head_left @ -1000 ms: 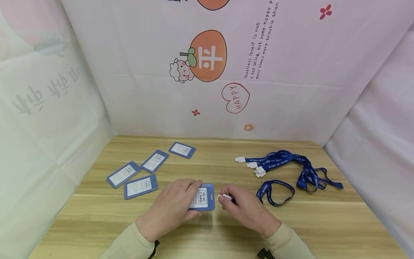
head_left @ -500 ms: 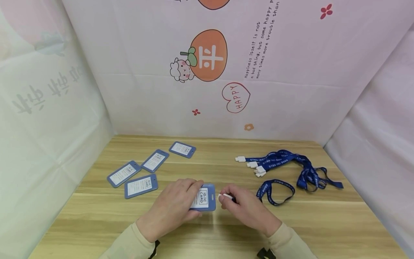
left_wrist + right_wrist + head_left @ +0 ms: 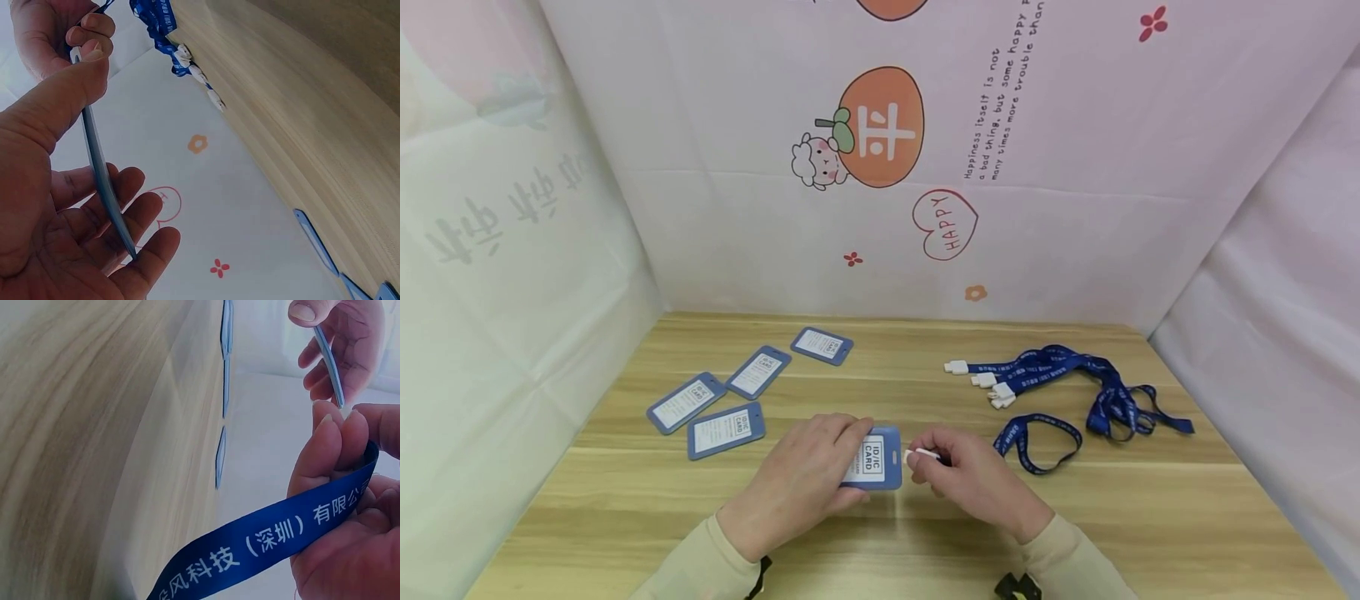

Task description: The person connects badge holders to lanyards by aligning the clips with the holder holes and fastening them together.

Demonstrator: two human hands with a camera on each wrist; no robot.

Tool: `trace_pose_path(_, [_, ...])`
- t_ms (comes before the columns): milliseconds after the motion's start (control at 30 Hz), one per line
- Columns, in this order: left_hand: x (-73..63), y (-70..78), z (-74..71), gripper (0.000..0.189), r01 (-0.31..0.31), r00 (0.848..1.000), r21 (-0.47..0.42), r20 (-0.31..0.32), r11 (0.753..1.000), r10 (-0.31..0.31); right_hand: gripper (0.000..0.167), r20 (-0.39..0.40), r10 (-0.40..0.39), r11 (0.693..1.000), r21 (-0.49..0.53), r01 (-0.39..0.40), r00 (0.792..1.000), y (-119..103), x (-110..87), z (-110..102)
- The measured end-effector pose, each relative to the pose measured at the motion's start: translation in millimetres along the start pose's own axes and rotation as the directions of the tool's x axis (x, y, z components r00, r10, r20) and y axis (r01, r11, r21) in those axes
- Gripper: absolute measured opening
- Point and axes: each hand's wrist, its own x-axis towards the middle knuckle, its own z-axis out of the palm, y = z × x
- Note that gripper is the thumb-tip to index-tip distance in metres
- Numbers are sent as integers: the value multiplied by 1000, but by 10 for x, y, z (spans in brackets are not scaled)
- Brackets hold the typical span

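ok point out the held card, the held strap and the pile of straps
Held card (image 3: 872,462): head view, on its printed face.
Held strap (image 3: 262,538): right wrist view, on its lettered side.
Pile of straps (image 3: 1066,362): head view, on a blue band midway.

Quantity five: four loose card holders (image 3: 721,431) on one table (image 3: 625,517), one held card holder (image 3: 872,462). Quantity two: left hand (image 3: 805,477) and right hand (image 3: 968,485). Quantity one: held lanyard (image 3: 269,534). Quantity one: lanyard bundle (image 3: 1067,362), exact number of straps obscured by overlap. Quantity four or more: at least three white bundle clips (image 3: 957,367), one held clip (image 3: 925,453). On one backdrop (image 3: 737,250): one heart (image 3: 945,225), one orange flower (image 3: 975,292), two red flowers (image 3: 853,259), two orange fruits (image 3: 902,92), one of these cut off at the top.
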Motion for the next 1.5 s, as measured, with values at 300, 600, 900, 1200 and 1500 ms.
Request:
trace_pose_path(300, [-12, -1, -1, 87, 3, 1000, 3, 6, 1000, -3, 25, 43, 9, 997, 74, -12, 999, 11, 4, -16])
trace_pose_path(600, [-17, -6, 1, 86, 4, 1000, 6, 4, 1000, -4, 27, 31, 38, 999, 29, -39, 999, -7, 20, -18])
trace_pose_path(900, [-10, 12, -10, 86, 9, 1000, 0, 14, 1000, -9, 32, 25, 54, 996, 68, -55, 998, -13, 20, -3])
trace_pose_path(1200, [-6, 24, -11, 85, 9, 1000, -3, 18, 1000, -9, 25, 15, 51, 996, 75, -52, 999, -13, 33, 25])
trace_pose_path(1500, [3, 32, -9, 85, 0, 1000, 7, 9, 1000, 0, 25, 23, 62, 995, 76, -63, 998, -10, 34, 26])
